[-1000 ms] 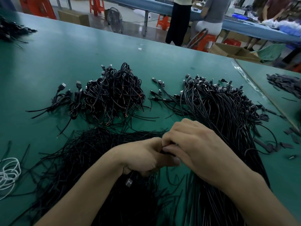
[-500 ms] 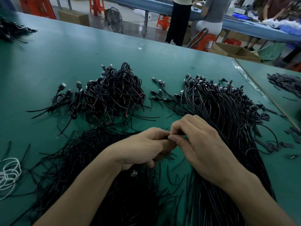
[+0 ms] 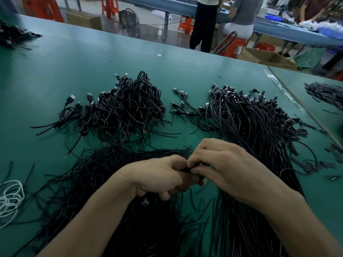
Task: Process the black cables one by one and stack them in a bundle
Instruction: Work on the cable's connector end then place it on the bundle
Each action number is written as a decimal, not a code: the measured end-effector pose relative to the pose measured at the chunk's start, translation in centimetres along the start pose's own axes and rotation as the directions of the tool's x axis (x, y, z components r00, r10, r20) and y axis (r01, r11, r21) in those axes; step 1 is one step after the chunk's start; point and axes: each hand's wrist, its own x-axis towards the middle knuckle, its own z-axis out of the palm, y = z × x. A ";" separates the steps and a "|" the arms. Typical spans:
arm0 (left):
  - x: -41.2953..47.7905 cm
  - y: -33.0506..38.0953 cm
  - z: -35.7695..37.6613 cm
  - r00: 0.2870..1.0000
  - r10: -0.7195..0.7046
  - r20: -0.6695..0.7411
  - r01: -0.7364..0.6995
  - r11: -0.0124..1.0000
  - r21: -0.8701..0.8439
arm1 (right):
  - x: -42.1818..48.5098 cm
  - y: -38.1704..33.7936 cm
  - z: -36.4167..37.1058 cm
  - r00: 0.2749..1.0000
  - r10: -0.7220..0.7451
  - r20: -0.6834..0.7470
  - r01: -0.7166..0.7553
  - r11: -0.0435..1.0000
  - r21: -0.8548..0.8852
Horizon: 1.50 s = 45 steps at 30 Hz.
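Both hands grip a single black cable (image 3: pixel 185 170) between them: the left hand (image 3: pixel 159 179) has its fingers curled round it, and the right hand (image 3: pixel 230 171) pinches it with the fingertips bent inward, the two hands touching above the near middle of the green table (image 3: pixel 74 67). Only a short dark length of the cable shows between the fingers. A USB plug (image 3: pixel 145 201) hangs just below the left hand; whether it belongs to the held cable cannot be told. A loose pile (image 3: pixel 96 175) of black cables lies under the left forearm, with strands fanning toward the far side. The aligned bundle (image 3: pixel 259 130) lies under the right forearm and runs away to the far right, its cables side by side and its plugs gathered at the far end. Beyond the hands, left of centre, sits a tangled heap (image 3: pixel 128 108) of looped cables with red wire tips showing. A few single cables (image 3: pixel 185 106) lie between heap and bundle. A white cord (image 3: pixel 11 199) lies coiled at the left edge, and small black pieces (image 3: pixel 326 91) lie on the adjoining surface to the right
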 end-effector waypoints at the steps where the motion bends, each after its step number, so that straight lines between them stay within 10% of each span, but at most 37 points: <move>1: 0.0 -0.1 -0.1 1.000 -0.008 0.008 0.008 1.000 0.009 | 0.0 0.0 -0.1 1.000 -0.001 0.016 0.001 1.000 0.000; 10: 0.3 -0.4 0.1 1.000 -0.003 0.020 0.002 0.999 0.032 | 0.3 -0.6 0.1 0.996 -0.047 0.078 0.056 0.993 -0.107; 19: 0.9 -0.5 0.0 0.992 0.037 -0.123 -0.071 0.956 -0.284 | 0.3 -1.0 0.0 0.985 -0.072 -0.154 0.044 0.984 -0.175; 27: 1.0 0.1 -0.5 0.978 0.206 -0.034 -0.164 0.660 -0.733 | 0.1 -0.3 0.3 0.935 -0.042 -0.351 0.008 0.995 -0.097; 31: 0.8 0.4 -0.2 0.924 0.280 -0.259 -0.381 0.692 -0.612 | 0.0 -0.2 1.0 0.821 0.121 -0.558 -0.061 0.990 0.124; 34: 1.3 0.2 0.2 0.814 0.343 -0.468 -0.427 0.900 -0.084 | 0.3 -0.7 1.6 0.747 0.246 -0.617 -0.075 0.954 0.291; 37: 2.0 -0.3 1.0 0.631 0.443 -0.637 -0.273 0.895 0.352 | 0.7 -1.5 2.6 0.694 0.409 -0.593 -0.049 0.848 0.528; 45: 1.5 0.3 0.1 0.625 0.441 -0.644 -0.633 0.769 -0.088 | 0.7 -2.4 3.3 0.829 0.467 -0.306 -0.010 0.560 0.828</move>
